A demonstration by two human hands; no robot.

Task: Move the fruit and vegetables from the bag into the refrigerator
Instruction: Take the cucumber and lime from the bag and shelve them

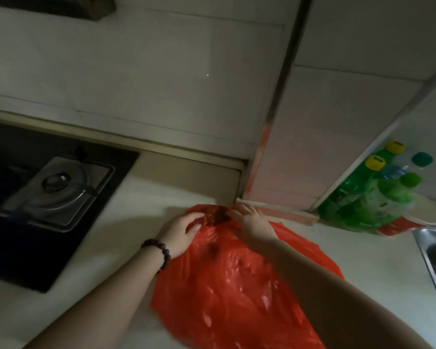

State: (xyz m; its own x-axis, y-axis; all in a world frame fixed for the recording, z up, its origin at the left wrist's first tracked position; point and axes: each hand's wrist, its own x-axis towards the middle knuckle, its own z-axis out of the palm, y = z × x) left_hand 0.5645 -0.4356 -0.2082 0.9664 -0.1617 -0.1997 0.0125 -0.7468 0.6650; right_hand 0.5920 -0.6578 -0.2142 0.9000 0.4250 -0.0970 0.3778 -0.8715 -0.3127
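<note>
At the counter's (116, 222) left edge sits a gas hob (53, 192). Mid-counter, near the back wall, the left hand (181, 233) and right hand (252, 222) both pinch the red bag's (237, 285) knotted top (contents hidden); green bottles (373, 192) stand right.

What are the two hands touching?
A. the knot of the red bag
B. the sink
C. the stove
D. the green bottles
A: the left hand and the right hand both hold the bunched, tied top of the red bag lying on the counter.
</note>
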